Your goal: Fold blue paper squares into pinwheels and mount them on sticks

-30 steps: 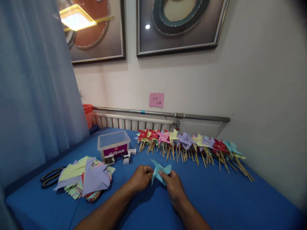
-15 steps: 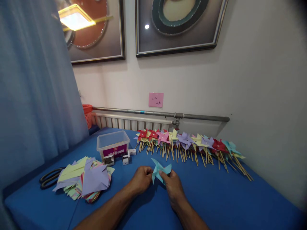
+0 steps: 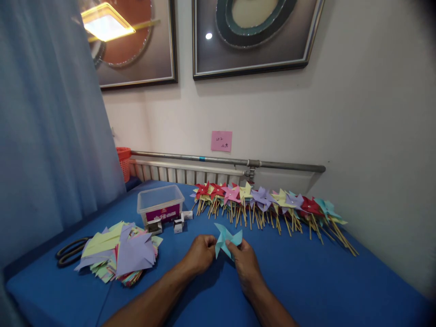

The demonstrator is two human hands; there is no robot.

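Observation:
A light blue paper pinwheel head [image 3: 227, 238] is pinched between both my hands just above the blue tabletop [image 3: 306, 277]. My left hand [image 3: 201, 252] closes on its left side. My right hand [image 3: 244, 264] grips its lower right edge with the fingers folded. Behind them lies a row of finished paper pinwheels on wooden sticks [image 3: 269, 204], in red, pink, yellow, purple and blue.
A stack of cut coloured paper [image 3: 119, 252] lies at the left, black scissors [image 3: 68, 251] beside it. A clear plastic box [image 3: 161, 205] and small white boxes [image 3: 179, 224] sit behind. A blue curtain [image 3: 47, 122], a radiator with a pipe [image 3: 225, 161] and an orange basket [image 3: 124, 162] border the table.
Both hands have kept the blue pinwheel head and shifted it very slightly; nothing else has moved.

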